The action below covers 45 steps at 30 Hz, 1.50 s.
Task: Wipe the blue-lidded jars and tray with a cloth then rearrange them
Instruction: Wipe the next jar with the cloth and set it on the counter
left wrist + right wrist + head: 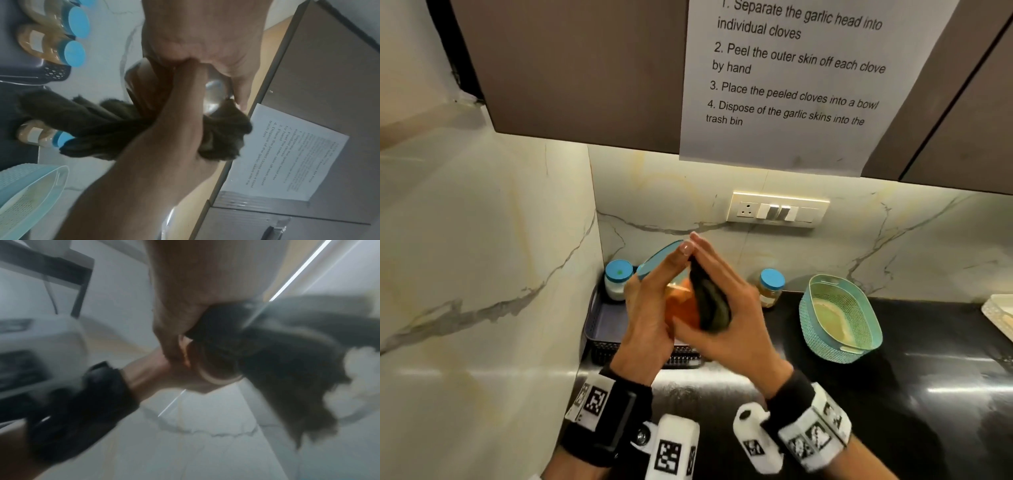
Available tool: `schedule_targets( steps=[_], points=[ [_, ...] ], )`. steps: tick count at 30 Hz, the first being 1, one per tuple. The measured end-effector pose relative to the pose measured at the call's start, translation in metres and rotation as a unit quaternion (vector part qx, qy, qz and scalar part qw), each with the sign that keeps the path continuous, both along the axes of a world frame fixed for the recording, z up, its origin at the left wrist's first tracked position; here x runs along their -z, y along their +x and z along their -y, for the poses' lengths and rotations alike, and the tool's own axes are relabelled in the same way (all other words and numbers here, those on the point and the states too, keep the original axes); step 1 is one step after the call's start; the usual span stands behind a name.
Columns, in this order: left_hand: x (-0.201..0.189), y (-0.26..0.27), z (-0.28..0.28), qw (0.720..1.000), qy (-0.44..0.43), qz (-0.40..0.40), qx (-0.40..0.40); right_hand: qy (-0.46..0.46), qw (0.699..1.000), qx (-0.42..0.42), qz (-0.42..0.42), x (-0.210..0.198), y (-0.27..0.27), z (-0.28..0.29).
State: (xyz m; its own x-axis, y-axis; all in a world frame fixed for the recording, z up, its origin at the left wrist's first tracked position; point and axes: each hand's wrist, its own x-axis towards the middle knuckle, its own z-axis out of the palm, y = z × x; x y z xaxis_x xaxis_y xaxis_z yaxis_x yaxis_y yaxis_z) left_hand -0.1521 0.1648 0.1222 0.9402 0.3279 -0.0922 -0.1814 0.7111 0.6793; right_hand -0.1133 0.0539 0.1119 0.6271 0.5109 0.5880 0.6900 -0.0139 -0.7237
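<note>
Dead centre of the head view, the left hand [650, 308] gripped the orange-filled jar [681, 305]. It was tilted, long axis running lower right to upper left, with the blue lid [654, 260] toward the wall. Meanwhile the right hand [736, 308] clamped the dark cloth [710, 301] on its side. Hands hid most of the jar, and the tray [602, 322] sat behind.

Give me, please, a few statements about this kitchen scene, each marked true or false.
1. The left hand holds a tilted blue-lidded jar. True.
2. The right hand presses a white cloth on it. False: the cloth is dark.
3. A teal basket stands on the counter, right of the tray. True.
4. Every other jar sits in the tray. False: a second jar stands on the counter by the wall, outside it.
</note>
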Motion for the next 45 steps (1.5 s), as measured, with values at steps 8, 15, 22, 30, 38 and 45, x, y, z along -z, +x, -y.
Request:
schedule_targets(
  steps=[8,15,22,30,38,45],
  points=[
    [0.001,0.004,-0.021,0.998,0.058,-0.016,-0.014,-0.008,0.999,0.034,0.031,-0.001,-0.014,-0.006],
    [0.004,0.001,-0.019,0.991,0.105,-0.083,-0.014,0.025,0.998,0.008,-0.052,0.017,0.007,0.003],
    [-0.003,0.007,-0.037,0.977,0.183,-0.011,0.106,0.039,0.896,-0.156,-0.415,-0.016,0.036,0.029],
    [-0.007,0.004,-0.023,0.995,0.083,0.029,0.035,0.009,0.993,0.080,0.087,-0.007,-0.017,-0.006],
    [-0.003,0.006,-0.022,0.987,0.150,-0.001,-0.049,-0.018,0.974,-0.059,-0.220,-0.039,0.011,0.000],
    [-0.003,0.005,-0.028,0.999,0.039,-0.038,-0.006,-0.056,0.985,0.088,0.139,0.004,-0.019,-0.010]
  ],
)
